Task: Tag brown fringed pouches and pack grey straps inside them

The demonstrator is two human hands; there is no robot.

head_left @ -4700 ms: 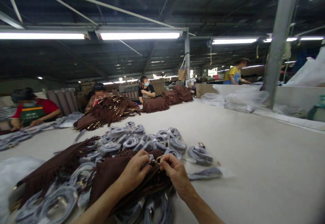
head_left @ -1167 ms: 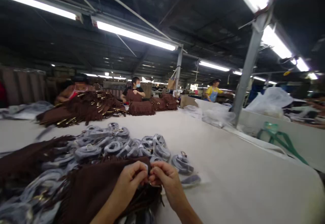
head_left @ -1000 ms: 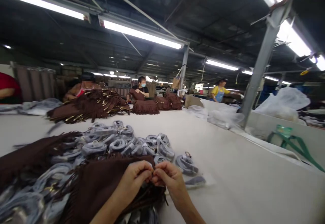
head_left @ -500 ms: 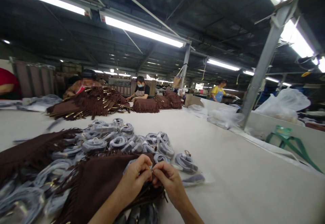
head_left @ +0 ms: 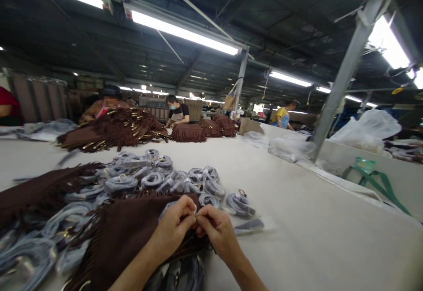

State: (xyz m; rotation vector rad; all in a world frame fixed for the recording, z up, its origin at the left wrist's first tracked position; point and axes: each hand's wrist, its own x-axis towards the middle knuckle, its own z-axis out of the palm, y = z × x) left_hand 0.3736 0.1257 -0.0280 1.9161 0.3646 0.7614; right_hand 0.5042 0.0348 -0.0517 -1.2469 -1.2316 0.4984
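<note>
Just over the right end of a brown fringed bag (head_left: pixel 132 225), my left hand (head_left: pixel 176 225) and my right hand (head_left: pixel 216 227) meet fingertip to fingertip. Each hand is closed in a pinch. Whatever small piece lies between the fingertips is too small to name. The bag lies flat, with fringe along its left side and bits of gold metal at its lower edge. Partly behind my left hand is a coiled strap in clear plastic (head_left: pixel 167 208). More wrapped strap coils (head_left: pixel 152 180) lie heaped behind the bag, and some are under it.
Another brown fringed piece (head_left: pixel 49 187) lies to the left. One wrapped coil (head_left: pixel 239 204) and a flat wrapped piece (head_left: pixel 249 226) are right of my hands. Across the white table (head_left: pixel 313 220) stands a pile of fringed bags (head_left: pixel 119 128), with co-workers behind. A metal post (head_left: pixel 343 79) rises at right.
The whole view has shifted slightly up and left. My hands keep their pinch at nearly the same place over the bag. At far right, the co-worker in yellow has lowered an arm.
</note>
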